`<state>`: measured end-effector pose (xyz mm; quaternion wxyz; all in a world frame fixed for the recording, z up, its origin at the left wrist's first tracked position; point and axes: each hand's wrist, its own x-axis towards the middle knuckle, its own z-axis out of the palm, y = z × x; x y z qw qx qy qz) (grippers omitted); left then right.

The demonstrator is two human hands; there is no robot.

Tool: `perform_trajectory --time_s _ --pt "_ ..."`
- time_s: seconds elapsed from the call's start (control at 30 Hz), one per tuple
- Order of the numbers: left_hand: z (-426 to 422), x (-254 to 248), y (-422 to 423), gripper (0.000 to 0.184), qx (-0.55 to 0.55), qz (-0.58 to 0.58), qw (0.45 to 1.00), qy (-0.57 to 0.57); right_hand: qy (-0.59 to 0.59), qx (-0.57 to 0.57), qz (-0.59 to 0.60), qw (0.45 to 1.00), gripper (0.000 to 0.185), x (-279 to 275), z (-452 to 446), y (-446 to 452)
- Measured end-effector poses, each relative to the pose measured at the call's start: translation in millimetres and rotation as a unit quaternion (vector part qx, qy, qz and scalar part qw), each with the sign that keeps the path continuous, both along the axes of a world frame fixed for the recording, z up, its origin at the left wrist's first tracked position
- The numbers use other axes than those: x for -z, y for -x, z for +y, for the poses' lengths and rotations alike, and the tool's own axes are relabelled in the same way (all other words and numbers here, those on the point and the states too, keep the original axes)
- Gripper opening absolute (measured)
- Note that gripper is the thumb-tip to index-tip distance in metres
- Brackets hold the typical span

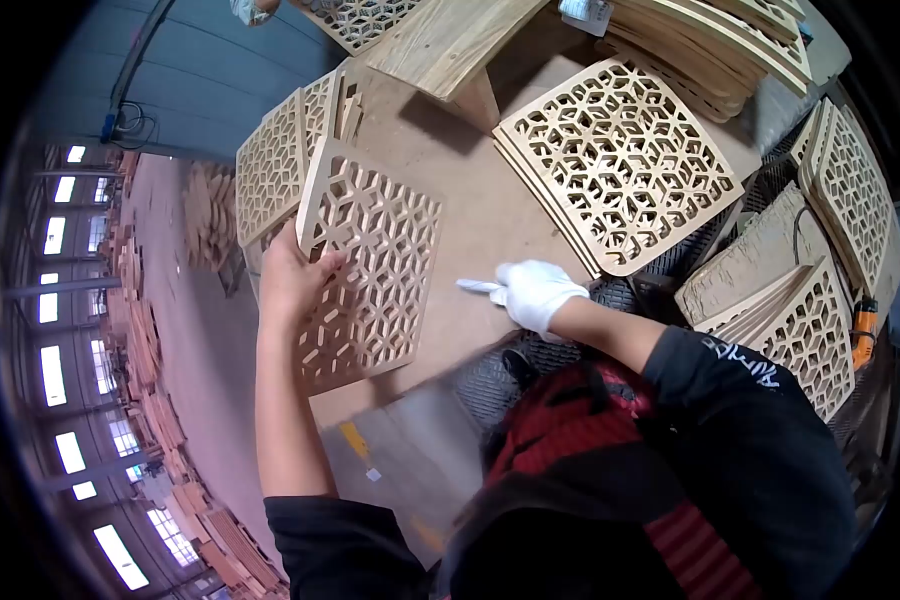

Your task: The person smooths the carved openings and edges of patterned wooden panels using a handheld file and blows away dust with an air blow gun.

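My bare left hand (295, 280) grips the left edge of a wooden lattice panel (375, 255) cut through with a geometric pattern. The panel is tilted up over the brown board surface (475, 225), with my thumb on its face. My right hand (536, 294) wears a white glove and is closed, to the right of the panel and apart from it. A slim whitish piece (480, 286) sticks out from its fingers; I cannot tell whether it is an object or a glove finger.
A stack of lattice panels (620, 165) lies at upper right. More panels (275, 165) lean at left, others (850, 190) at far right. A wooden plank stand (460, 45) rises at the back. An orange tool (865, 330) hangs at the right edge.
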<state>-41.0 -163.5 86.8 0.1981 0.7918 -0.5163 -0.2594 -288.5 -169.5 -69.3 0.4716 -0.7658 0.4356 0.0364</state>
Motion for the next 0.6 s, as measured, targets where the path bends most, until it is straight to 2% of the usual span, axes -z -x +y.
perform_trajectory --time_s 0.1,0.13,0.23,0.27,0.37,0.5,0.53,0.6 --pt "1.4 1.0 -4.8 0.039 0.003 -0.009 1.0 -0.01 -0.071 0.152 -0.105 0.98 0.026 19.5 6.7 11.4" --pt "2.5 4.0 -7.5 0.039 0.012 0.014 1.0 0.018 -0.034 0.184 -0.158 0.969 0.027 29.2 9.2 9.4" --pt "0.3 1.6 -15.5 0.038 0.036 -0.025 0.999 0.006 -0.067 0.132 -0.178 0.973 0.028 33.1 3.7 9.9" --pt "0.2 1.7 -17.7 0.037 0.028 -0.026 0.999 0.009 -0.163 0.208 -0.19 0.946 0.026 35.0 8.7 7.4" --pt "2.6 2.8 -21.3 0.039 -0.007 -0.038 0.999 0.014 -0.093 0.185 -0.2 0.958 0.027 38.7 12.4 8.7" --pt "5.4 5.2 -44.1 0.036 -0.025 -0.05 0.998 -0.007 -0.17 0.176 -0.205 0.948 0.028 42.3 16.3 9.0" --pt "6.7 4.1 -46.4 0.035 -0.012 -0.035 0.999 -0.008 -0.114 0.131 -0.205 0.963 0.03 36.5 16.0 9.4" --pt "10.8 1.9 -47.3 0.034 -0.036 -0.023 0.999 -0.033 -0.118 0.126 -0.205 0.963 0.03 35.1 19.5 7.9"
